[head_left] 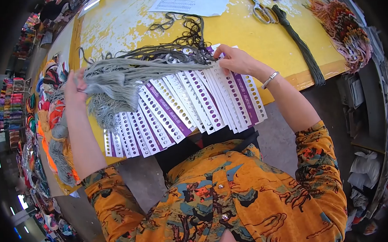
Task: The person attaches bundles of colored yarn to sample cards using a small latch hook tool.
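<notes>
My left hand (76, 85) is closed around the left end of a loose bundle of light grey embroidery thread (113, 79). The bundle stretches right across a fanned row of white punched thread cards (175, 106), some with purple printed strips. At the upper end of the right-hand cards, my right hand (239, 61) pinches a card's edge with thumb and fingers, close to where the grey strands end. Whether it also grips a strand is hidden. Dark grey and black thread (189, 38) lies tangled behind the cards, partly under the light grey bundle.
The yellow table (260, 41) has worn white patches. Scissors (263, 13), a dark green thread hank (299, 45) and a multicoloured thread bunch (345, 34) lie at the right. Printed paper (190, 0) lies at the back. Colourful yarn bundles (53, 115) crowd the left edge.
</notes>
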A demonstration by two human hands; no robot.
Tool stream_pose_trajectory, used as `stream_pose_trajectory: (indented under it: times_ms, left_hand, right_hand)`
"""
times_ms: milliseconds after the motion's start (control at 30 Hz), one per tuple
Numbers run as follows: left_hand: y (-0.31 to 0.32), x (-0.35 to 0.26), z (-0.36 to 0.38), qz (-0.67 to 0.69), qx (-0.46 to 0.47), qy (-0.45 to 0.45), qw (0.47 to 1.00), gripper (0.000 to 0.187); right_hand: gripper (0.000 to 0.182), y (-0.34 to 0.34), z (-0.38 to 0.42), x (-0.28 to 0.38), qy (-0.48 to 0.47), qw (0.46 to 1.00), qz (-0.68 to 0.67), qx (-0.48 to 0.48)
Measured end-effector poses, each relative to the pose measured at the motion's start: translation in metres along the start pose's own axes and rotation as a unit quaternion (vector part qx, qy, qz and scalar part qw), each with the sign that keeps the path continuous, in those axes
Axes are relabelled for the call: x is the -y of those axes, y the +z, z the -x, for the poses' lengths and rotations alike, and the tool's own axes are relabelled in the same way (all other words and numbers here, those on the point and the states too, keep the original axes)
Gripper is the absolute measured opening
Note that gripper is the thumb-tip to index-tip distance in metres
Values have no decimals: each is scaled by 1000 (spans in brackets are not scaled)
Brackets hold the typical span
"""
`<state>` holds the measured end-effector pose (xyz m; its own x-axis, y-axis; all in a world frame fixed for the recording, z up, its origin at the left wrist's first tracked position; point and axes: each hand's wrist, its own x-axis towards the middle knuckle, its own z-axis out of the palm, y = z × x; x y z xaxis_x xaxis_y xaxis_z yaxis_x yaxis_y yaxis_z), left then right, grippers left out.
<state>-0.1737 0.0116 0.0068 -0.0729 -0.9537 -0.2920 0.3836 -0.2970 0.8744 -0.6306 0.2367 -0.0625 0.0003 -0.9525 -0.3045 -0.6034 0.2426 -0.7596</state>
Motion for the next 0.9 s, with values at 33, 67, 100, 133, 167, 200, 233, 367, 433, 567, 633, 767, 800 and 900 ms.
stream_pose_trajectory:
  times_ms: [33,67,100,133,167,200,233,367,433,567,633,767,800,900]
  left_hand:
    - [-2,8,0,-97,-50,5,994,16]
    - [-6,17,1,-98,8,-27,995,26]
    - [6,24,18,-53,58,-58,995,31]
    - [27,36,43,-7,107,-88,990,37]
    - [45,48,63,30,136,-74,987,41]
    - [62,58,82,67,164,-60,982,45]
    - [83,66,103,100,165,-71,979,45]
    - [128,96,149,158,242,-92,953,45]
    - [142,110,160,159,261,-102,947,46]
    - [158,131,172,162,274,-124,940,47]
    - [158,139,173,138,301,-104,938,47]
    - [154,142,178,121,282,-90,947,48]
    - [155,142,180,139,274,-97,947,47]
    - [152,145,177,163,256,-105,947,44]
  right_hand:
    - [33,1,0,-1,-1,1000,-6,-3]
    - [33,2,0,-1,-5,1000,-3,-1]
    - [34,3,1,-1,-5,1000,-3,-7]
    - [34,3,2,1,-5,1000,-2,-13]
    - [33,4,3,3,-1,1000,-4,-14]
    - [33,4,4,4,-7,1000,1,-9]
    - [34,4,3,3,-9,1000,-4,-10]
    - [27,5,9,33,-55,996,-17,-62]
    - [19,16,15,58,-148,973,-122,-126]
    - [14,41,34,114,-207,904,-374,-22]
    - [12,55,31,116,-194,900,-391,-8]
    - [5,69,29,108,-94,840,-535,0]
    - [4,70,30,107,-82,803,-590,13]
    - [5,71,32,98,-90,775,-625,34]
